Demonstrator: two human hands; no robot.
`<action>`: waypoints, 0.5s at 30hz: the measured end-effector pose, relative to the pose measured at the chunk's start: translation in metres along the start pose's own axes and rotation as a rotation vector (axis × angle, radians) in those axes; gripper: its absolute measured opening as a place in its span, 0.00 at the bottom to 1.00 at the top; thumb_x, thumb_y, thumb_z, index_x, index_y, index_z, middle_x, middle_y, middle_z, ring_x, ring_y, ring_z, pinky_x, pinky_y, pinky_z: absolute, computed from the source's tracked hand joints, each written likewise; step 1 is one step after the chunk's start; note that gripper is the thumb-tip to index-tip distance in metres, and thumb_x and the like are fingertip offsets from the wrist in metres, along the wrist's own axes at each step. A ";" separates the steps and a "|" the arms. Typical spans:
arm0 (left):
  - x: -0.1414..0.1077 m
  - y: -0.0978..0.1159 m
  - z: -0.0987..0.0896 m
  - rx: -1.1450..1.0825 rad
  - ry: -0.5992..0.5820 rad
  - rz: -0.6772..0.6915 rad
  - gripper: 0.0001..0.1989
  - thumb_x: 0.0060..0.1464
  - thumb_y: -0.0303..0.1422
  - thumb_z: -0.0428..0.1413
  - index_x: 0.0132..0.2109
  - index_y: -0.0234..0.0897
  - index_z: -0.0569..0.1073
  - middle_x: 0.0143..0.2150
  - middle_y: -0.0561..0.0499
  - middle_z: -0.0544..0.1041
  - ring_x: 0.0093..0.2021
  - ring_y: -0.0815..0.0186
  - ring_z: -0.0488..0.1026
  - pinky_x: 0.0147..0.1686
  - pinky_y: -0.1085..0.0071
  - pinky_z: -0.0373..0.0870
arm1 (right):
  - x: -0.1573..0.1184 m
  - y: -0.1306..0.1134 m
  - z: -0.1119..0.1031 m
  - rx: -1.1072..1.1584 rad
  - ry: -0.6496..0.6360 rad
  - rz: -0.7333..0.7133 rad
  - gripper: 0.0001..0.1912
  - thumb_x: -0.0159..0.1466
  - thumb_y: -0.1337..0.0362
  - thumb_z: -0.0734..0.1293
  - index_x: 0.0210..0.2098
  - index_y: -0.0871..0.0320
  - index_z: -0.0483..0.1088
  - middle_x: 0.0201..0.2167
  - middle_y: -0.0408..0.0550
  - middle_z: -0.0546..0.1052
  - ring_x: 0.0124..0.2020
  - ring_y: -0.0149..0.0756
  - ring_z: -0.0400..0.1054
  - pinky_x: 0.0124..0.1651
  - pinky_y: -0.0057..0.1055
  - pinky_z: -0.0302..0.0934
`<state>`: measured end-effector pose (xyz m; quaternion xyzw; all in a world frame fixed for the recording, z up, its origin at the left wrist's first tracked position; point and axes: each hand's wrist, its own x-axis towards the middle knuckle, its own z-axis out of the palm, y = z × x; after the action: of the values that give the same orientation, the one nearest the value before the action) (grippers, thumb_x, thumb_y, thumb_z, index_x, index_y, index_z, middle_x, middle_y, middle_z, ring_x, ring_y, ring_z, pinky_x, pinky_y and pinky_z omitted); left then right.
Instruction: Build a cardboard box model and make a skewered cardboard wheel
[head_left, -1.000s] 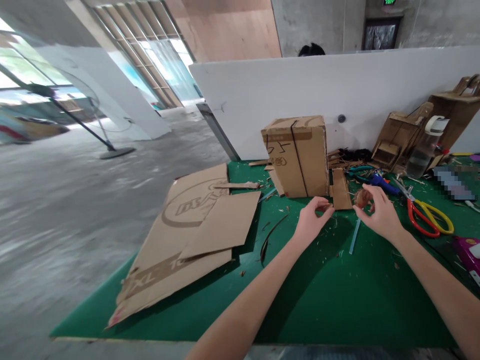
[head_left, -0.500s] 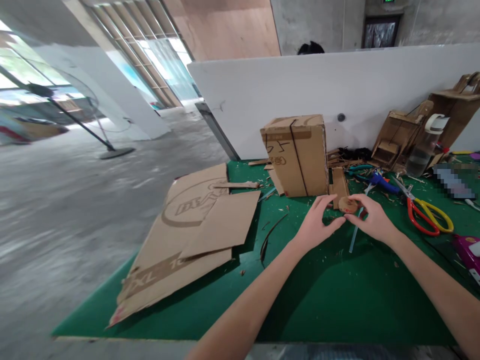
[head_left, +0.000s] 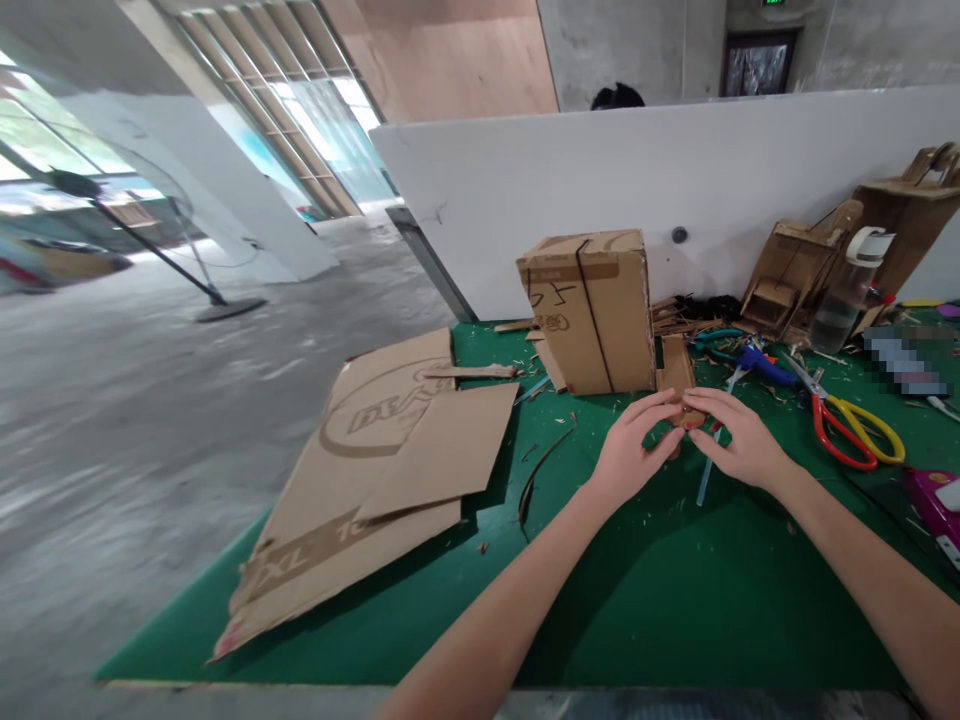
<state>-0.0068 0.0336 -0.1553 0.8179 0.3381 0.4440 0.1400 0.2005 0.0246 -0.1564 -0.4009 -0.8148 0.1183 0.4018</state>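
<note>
A small round cardboard disc [head_left: 691, 418] is pinched between both hands above the green table. My left hand [head_left: 634, 440] has its fingertips at the disc's left side. On the other side, my right hand [head_left: 739, 435] grips it between thumb and fingers. The fingers partly cover the disc. Just behind the hands lies a narrow cardboard piece [head_left: 675, 362], next to a tall cardboard box [head_left: 592, 320] with a dark cord down its front. A translucent glue stick [head_left: 703, 482] lies under my right hand.
Flat cardboard sheets [head_left: 390, 440] lie at the left. To the right are red-and-yellow scissors [head_left: 847, 430], blue-handled pliers [head_left: 765, 366], a bottle [head_left: 847, 290], a phone [head_left: 906, 362] and a magenta glue gun [head_left: 937, 505]. A white partition [head_left: 465, 200] stands behind, with a person's dark hair above it.
My hands have drawn closer together, and their fingertips now nearly meet over the disc, covering more of it. The view has shifted slightly.
</note>
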 end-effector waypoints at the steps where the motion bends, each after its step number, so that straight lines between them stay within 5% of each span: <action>1: 0.000 0.000 0.000 0.013 0.007 0.018 0.12 0.61 0.35 0.55 0.51 0.40 0.74 0.57 0.43 0.75 0.57 0.61 0.73 0.56 0.58 0.72 | 0.000 0.001 0.001 0.044 0.005 0.008 0.20 0.67 0.58 0.63 0.58 0.51 0.67 0.59 0.51 0.71 0.61 0.46 0.65 0.53 0.44 0.70; 5: 0.001 0.001 0.000 0.072 0.010 0.073 0.12 0.60 0.35 0.56 0.50 0.39 0.74 0.54 0.44 0.77 0.55 0.61 0.74 0.53 0.59 0.74 | 0.001 0.003 0.006 0.204 0.025 0.056 0.18 0.68 0.58 0.61 0.56 0.50 0.69 0.59 0.51 0.72 0.58 0.45 0.68 0.38 0.36 0.75; 15: 0.001 0.003 -0.002 0.191 -0.046 0.087 0.11 0.61 0.35 0.53 0.49 0.41 0.74 0.55 0.46 0.77 0.53 0.60 0.75 0.52 0.59 0.75 | 0.001 0.008 0.009 0.205 -0.016 0.119 0.20 0.68 0.56 0.62 0.58 0.50 0.69 0.58 0.49 0.73 0.57 0.45 0.69 0.38 0.35 0.75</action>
<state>-0.0071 0.0317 -0.1520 0.8513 0.3400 0.3965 0.0496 0.1977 0.0317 -0.1663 -0.4044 -0.7764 0.2279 0.4263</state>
